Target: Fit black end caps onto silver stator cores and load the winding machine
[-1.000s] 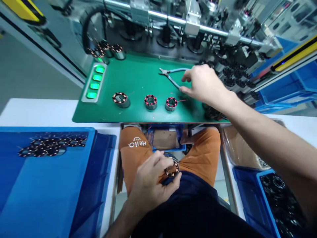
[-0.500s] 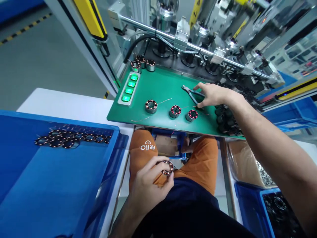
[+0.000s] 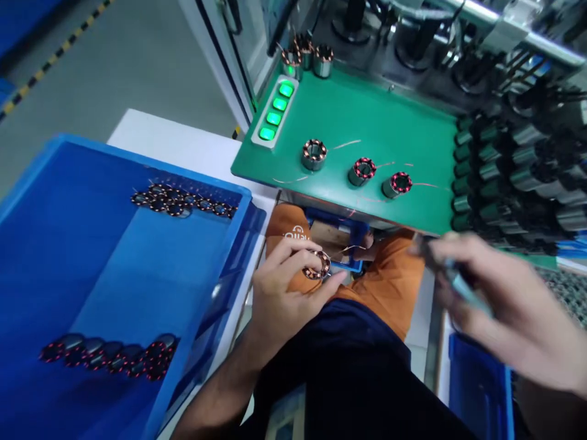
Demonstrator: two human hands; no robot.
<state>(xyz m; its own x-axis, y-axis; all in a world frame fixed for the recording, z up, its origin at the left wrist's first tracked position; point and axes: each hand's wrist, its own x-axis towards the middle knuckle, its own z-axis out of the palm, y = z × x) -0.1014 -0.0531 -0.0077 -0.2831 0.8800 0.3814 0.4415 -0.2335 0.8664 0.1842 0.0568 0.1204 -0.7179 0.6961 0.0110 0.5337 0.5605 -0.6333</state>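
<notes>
Ring-shaped metal core wound with bright copper wire (image 3: 324, 266): sits above the lap, nearer than the front edge of the flat green work mat (image 3: 413, 122), wound face turned up. Trails a thin, bent copper-coloured wire (image 3: 351, 249) out to the right.

Left hand (image 3: 288, 281): grasps this core, fingers curled over the rim from the left, thumb stretched past the lower right side; cannot tell whether the thumb tip presses the metal.

Right hand (image 3: 495, 293): blurred by motion, clenched around small pliers with light-blue handles and a dark metal head (image 3: 465, 290), nose pointing leftward. Shows at the mat's near edge, well apart from the core.

On the mat, in a slanting row near the front: one upright copper-wound core (image 3: 314, 162), then two upright cores with red windings (image 3: 361, 178), all apart, each with a thin wire end lying out to the right. Farther back at left: pale strip with four glowing green buttons (image 3: 274, 118), three more copper-wound cores (image 3: 323, 66) clustered just beyond. At right: dense stack of dark-ended silvery cylinders (image 3: 527, 153).

On the white tabletop (image 3: 169, 146) at left: large blue plastic bin (image 3: 128, 275), holding copper-wound cores along the far side and red-wound ones nearer.
</notes>
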